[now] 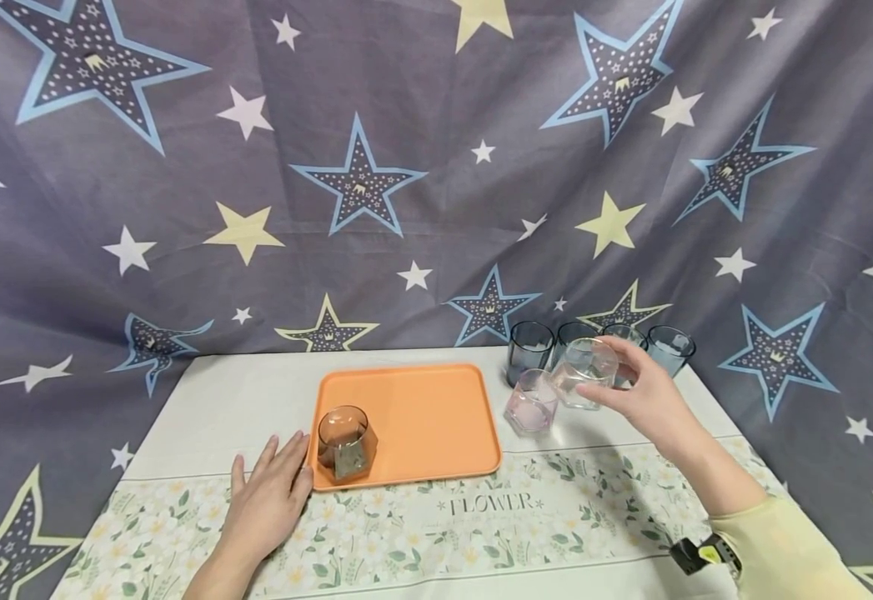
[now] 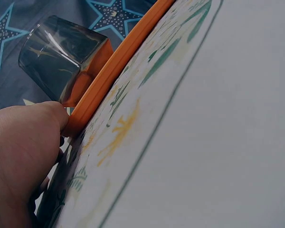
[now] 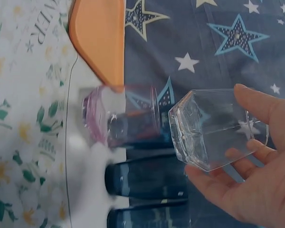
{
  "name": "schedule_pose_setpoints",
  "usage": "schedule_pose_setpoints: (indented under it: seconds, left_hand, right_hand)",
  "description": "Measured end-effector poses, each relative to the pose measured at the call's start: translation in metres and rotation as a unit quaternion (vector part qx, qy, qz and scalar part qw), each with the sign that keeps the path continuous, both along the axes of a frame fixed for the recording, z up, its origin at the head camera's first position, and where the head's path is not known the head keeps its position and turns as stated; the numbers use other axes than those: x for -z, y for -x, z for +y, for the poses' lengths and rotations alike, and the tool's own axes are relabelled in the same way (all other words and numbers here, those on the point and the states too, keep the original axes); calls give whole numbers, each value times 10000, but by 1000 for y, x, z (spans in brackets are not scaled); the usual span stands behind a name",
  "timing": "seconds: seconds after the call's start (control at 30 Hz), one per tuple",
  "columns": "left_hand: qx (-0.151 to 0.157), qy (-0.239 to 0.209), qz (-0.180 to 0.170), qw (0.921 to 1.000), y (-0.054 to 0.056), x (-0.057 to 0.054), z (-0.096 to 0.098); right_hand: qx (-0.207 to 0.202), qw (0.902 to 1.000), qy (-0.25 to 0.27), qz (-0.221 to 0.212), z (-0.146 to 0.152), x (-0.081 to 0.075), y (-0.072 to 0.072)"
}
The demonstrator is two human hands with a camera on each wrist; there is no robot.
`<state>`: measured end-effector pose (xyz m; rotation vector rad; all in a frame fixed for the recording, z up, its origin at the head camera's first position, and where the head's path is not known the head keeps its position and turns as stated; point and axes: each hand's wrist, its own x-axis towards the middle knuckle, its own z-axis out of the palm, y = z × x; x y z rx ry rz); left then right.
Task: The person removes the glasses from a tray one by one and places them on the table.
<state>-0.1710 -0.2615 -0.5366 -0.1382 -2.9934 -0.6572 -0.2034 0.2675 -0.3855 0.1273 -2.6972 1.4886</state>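
My right hand grips a clear glass, thumb on one side and fingers on the other. In the right wrist view the clear glass is seen from the side, its thick faceted base away from the palm. Beside it a pink-tinted glass stands on the table. My left hand lies with fingers spread at the left edge of the orange tray, its thumb against the rim in the left wrist view. A brown-tinted glass stands on the tray's left part, close to that hand.
Several dark blue glasses stand in a row at the table's back right, among them a left one and a right one. A floral cloth strip crosses the table's front. The star-patterned curtain hangs right behind the table.
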Motion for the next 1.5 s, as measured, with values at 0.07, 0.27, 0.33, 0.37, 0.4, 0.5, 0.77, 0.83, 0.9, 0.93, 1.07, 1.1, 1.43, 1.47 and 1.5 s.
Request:
schedule_pose_setpoints:
  seconds: [0.07,0.27,0.33,0.37,0.4,0.5,0.77,0.83,0.9,0.93,1.07,1.1,1.43,1.47,1.5]
  left_hand:
    - [1,-7,-1,10000,0,0,0]
    - [4,-14,19,10000,0,-1,0]
    - [5,-3,28,10000,0,-1,0]
    - [5,0,31,10000,0,-1,0]
    - [3,6,30,10000,0,-1,0]
    - [-9,11,5,10000,0,-1,0]
    - [-20,1,-47,10000,0,-1,-1]
    - [-7,3,-34,10000,-1,-1,-1]
    - [0,4,-26,10000,-1,0,-1]
    - [3,4,-23,10000,-1,0,-1]
    - [-1,-4,-34,10000,-1,0,-1]
    - [1,-12,-32,10000,-1,0,-1]
    - [-31,-4,-14,10000,2,3,-1]
    - [-30,1,-16,10000,2,3,-1]
    - [-25,3,-22,10000,2,3,-1]
  right_hand:
    - [57,10000,34,-23,5,2,2]
    - [192,9998,14,-53,16,10,8]
    - [213,9997,28,-66,18,12,10]
    - [220,9997,31,-73,20,13,11]
    - [242,9997,28,-90,21,14,12]
    - [263,9995,65,-138,24,18,14]
    - [332,9990,92,-287,32,32,19]
    - [339,9989,116,-309,33,36,20]
    - [339,9989,148,-299,34,40,21]
    - [330,9989,162,-295,34,41,21]
    - [329,9989,188,-281,34,50,24]
    - [340,9988,180,-299,35,53,24]
    - [413,9982,132,-423,36,72,27]
    - [411,9982,159,-410,35,73,27]
    - [412,9982,178,-398,35,75,28]
